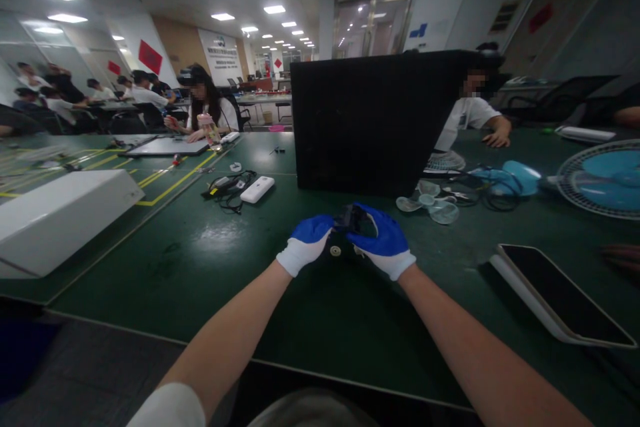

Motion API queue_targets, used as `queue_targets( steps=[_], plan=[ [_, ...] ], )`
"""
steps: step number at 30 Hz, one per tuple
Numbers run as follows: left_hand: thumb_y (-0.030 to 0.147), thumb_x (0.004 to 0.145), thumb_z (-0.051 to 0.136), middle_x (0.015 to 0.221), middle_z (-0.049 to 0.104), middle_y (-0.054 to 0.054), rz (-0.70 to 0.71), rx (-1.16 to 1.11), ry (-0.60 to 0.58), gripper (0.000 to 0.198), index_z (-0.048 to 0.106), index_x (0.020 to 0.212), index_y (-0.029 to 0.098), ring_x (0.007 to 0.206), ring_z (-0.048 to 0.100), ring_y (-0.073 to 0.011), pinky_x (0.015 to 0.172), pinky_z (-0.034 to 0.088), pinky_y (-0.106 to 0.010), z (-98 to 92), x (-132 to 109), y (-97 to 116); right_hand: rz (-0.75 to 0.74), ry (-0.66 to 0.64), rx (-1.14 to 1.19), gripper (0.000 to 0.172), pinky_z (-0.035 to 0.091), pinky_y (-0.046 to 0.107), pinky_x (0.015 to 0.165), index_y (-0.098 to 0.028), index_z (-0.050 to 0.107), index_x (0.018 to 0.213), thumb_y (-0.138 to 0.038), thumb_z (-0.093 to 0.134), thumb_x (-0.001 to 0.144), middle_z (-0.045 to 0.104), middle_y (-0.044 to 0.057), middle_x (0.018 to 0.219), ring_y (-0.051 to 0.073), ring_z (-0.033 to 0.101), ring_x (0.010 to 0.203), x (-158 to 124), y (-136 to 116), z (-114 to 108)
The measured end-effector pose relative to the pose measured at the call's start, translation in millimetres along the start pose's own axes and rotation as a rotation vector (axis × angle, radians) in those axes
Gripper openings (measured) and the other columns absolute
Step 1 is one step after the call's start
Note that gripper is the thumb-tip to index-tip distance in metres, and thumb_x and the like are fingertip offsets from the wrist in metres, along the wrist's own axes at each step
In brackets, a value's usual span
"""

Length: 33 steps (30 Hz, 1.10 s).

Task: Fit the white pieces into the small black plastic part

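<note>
Both my hands wear blue-and-white work gloves. My left hand (311,240) pinches the left end of a small black part (350,217), whose exact kind I cannot make out. On the other side, my right hand (383,240) curls its fingers around the same part, hiding some of it. A small round cream-coloured piece with a centre hole (335,251) appears just below the part, between my two hands. Beyond them stands a large black box-like panel (370,123).
Left of centre lie a white power strip-like block (258,189) and tangled black cables (227,190). A long white box (70,220) sits further left. To the right are clear fan blades (429,201), a blue fan (610,177) and a tablet-like device (565,293). Other people sit around the table.
</note>
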State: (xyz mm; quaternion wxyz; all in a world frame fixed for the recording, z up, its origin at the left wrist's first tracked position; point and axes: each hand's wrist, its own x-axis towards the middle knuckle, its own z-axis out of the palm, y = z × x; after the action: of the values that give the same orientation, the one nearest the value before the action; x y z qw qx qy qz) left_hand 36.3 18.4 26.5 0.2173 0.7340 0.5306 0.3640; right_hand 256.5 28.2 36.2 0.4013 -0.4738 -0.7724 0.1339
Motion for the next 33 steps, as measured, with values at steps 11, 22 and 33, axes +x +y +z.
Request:
queue_targets(
  steps=[11, 22, 33],
  plan=[
    [0.025, 0.095, 0.053, 0.107, 0.078, -0.005, 0.106, 0.364, -0.018, 0.028, 0.075, 0.113, 0.027, 0.097, 0.072, -0.0216, 0.091, 0.053, -0.033, -27.4, -14, -23, -0.043, -0.14, 0.105, 0.068, 0.039, 0.061, 0.114, -0.03, 0.049, 0.149, -0.049, 0.068, 0.087, 0.061, 0.008, 0.144, 0.034, 0.055, 0.135, -8, 2, 16],
    [0.027, 0.096, 0.057, 0.115, 0.077, -0.01, -0.139, 0.176, 0.04, 0.026, 0.076, 0.112, 0.019, 0.109, 0.071, -0.0237, 0.096, 0.054, -0.035, -4.0, 5, -71, 0.401, -0.158, 0.143, 0.054, 0.05, 0.058, 0.105, -0.024, 0.075, 0.111, -0.068, 0.053, 0.089, 0.075, 0.011, 0.116, 0.034, 0.07, 0.112, 2, 58, 33],
    [0.027, 0.096, 0.057, 0.115, 0.077, -0.011, -0.133, 0.086, 0.085, 0.025, 0.076, 0.111, 0.018, 0.108, 0.071, -0.0237, 0.099, 0.054, -0.038, -3.8, 5, -74, -0.114, -0.402, -0.43, 0.045, 0.028, 0.067, 0.115, -0.026, 0.076, 0.118, -0.055, 0.066, 0.085, 0.055, 0.012, 0.151, 0.043, 0.04, 0.145, -8, -15, 30]
  ],
)
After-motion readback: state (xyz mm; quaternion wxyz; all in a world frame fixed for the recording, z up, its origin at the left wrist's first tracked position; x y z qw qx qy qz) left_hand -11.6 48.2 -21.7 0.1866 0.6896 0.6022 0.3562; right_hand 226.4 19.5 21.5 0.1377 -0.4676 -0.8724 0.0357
